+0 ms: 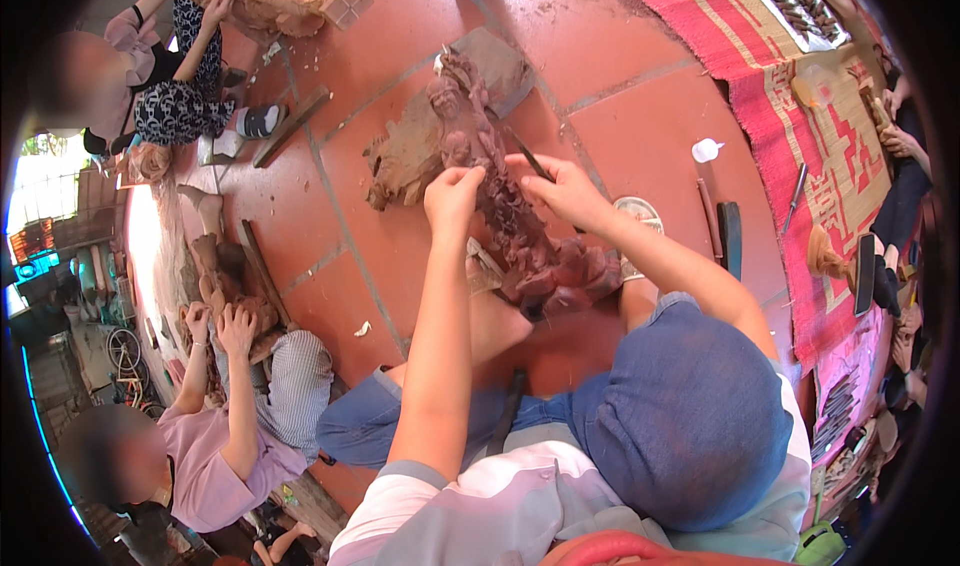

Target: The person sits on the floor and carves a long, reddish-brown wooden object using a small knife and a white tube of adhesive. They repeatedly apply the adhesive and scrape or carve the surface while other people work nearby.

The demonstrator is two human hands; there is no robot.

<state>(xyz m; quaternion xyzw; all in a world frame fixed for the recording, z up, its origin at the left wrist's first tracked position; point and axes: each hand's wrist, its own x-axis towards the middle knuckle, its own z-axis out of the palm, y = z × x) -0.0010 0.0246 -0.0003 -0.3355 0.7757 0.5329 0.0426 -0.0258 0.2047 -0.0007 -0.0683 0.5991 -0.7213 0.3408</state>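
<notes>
Carved wooden figure (pixel 512 228), dark reddish brown, lies aslant directly under and between the fingers of both hands. Its narrow top runs away beyond the fingertips; its broad base sits nearer the body, just below them. At least 1 carved face shows past the left fingertips.

Left hand (pixel 452 201): thumb and forefinger drawn together at the figure's edge, touching it. Cannot tell whether they pinch anything small.

Right hand (pixel 565 194): thumb and fingers close round a slim dark tool (pixel 530 153), which slants up and leftward out of the grip, beside the figure. Remaining fingers curl; their tips are partly hidden.

Beyond the left fingers, a rough wood chunk (pixel 408 148) lies under the figure's upper part. Farther past both sets of fingertips, a flat greyish wood slab (pixel 495 66).

Right of the right fingers, well apart on the tiled floor (pixel 625 126): 1 small white bottle (pixel 706 151); nearer the body, 1 reddish brown stick (pixel 710 218) beside 1 dark flat bar (pixel 731 238). Farther right, a red patterned mat (pixel 765 116).

Left of the left fingers, well apart: 2 co-workers, each with hands at a wooden piece.
</notes>
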